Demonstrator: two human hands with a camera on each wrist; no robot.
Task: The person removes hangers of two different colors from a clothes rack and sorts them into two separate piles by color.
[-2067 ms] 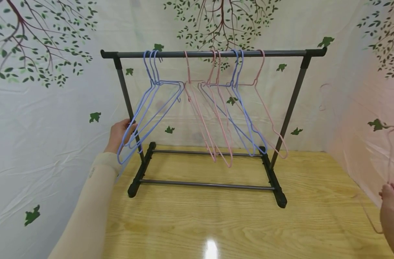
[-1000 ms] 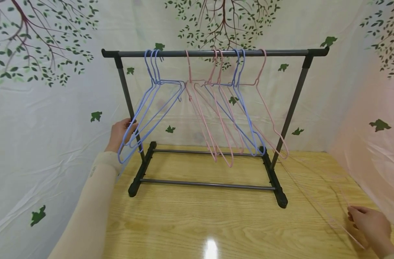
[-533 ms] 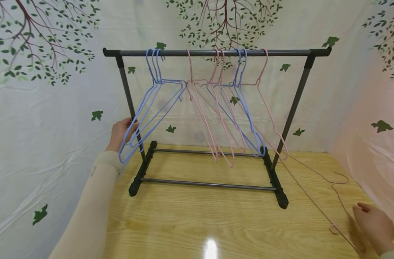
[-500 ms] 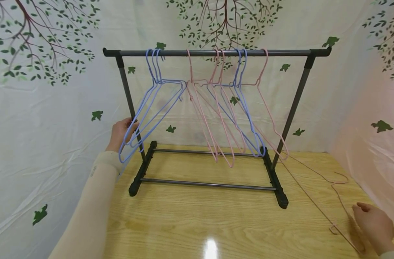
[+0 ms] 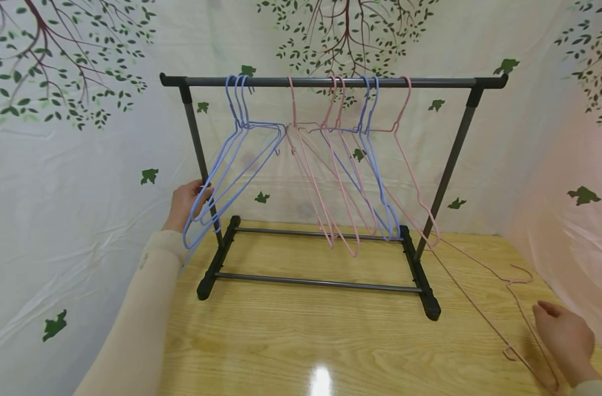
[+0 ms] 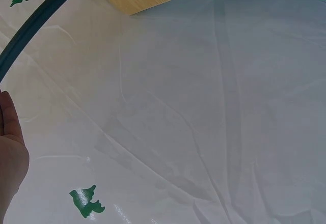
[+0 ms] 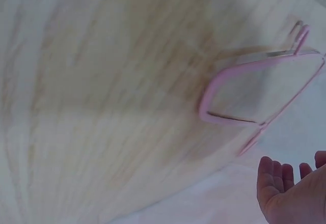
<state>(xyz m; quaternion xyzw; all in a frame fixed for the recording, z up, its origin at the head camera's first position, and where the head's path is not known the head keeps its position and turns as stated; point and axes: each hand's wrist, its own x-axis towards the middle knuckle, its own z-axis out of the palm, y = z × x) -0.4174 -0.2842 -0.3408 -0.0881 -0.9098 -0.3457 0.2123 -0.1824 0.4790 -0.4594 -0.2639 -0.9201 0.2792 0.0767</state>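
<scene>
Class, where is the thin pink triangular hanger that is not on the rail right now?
In the head view, this pink hanger lies on the wood-grain tabletop at the right, beside the right hand and right of the black clothes rack.

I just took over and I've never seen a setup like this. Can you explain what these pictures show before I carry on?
There is no machine here: a person works with two bare hands. The big picture comes from a camera on the head, looking forward and down. The two smaller ones come from cameras on the left and right wrists.

A black rack stands on a wooden table, with blue hangers and pink hangers on its top bar. Another pink hanger lies on the table to the right.

The left hand appears to grip the rack's left post, partly behind the blue hangers. The right hand is near the pink hanger on the table and holds nothing.
</scene>
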